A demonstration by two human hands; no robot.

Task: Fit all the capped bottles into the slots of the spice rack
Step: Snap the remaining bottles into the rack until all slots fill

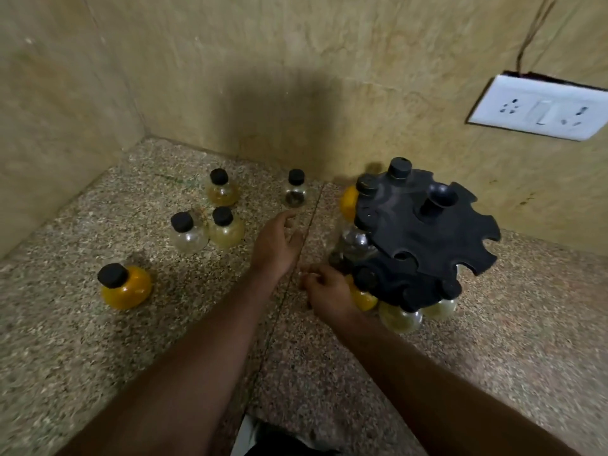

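The nearest bottle stood upright just beyond the open left hand, while the right hand, grip unclear, curled beside the rack.

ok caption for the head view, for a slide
Left hand open near five loose capped bottles on the counter; right hand at the black spice rack.

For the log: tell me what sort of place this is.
Probably a home kitchen corner: speckled stone counter, wall socket plate, and a black spice rack beside loose capped bottles.
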